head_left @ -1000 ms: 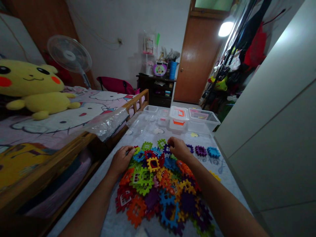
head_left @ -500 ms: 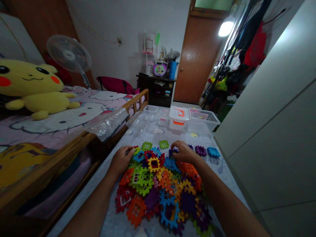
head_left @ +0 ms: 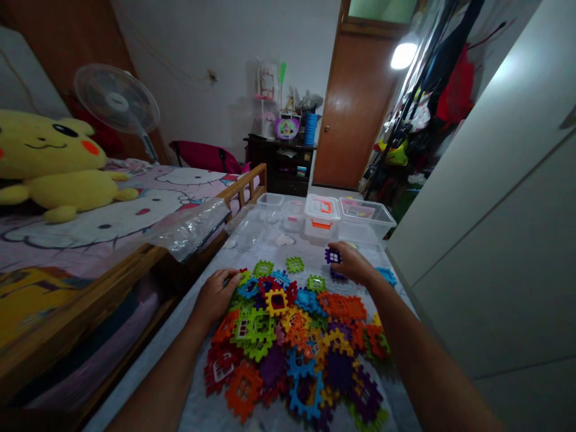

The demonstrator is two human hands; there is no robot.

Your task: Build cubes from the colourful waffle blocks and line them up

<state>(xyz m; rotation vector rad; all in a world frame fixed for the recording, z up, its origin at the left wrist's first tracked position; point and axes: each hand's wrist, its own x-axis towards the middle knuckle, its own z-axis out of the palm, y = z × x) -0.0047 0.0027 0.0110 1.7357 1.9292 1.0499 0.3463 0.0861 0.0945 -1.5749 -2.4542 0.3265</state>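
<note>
My right hand (head_left: 354,264) pinches a purple square building piece (head_left: 333,256) with notched edges and a small window grid. It is held above the far side of the pile, and another purple piece (head_left: 338,275) shows beneath it. My left hand (head_left: 218,293) rests at the far left edge of the pile, its fingers loosely extended and touching the outer pieces. The heap of interlocking plastic pieces (head_left: 274,336) between my arms mixes green, red, orange, yellow, blue and purple. Green square pieces (head_left: 295,264) lie apart beyond it.
A lidded clear box with orange latches (head_left: 322,217) stands at the far end of the cloth-covered table (head_left: 234,255). Beside it are an open clear bin (head_left: 371,216) and smaller clear containers (head_left: 270,201). A wooden bed rail (head_left: 135,270) runs along the left; a pale cabinet (head_left: 490,240) borders the right.
My right hand has lifted the purple window piece from the pile's far side and moved it right and away from me. My left hand stays at the pile's edge. The view has shifted slightly.
</note>
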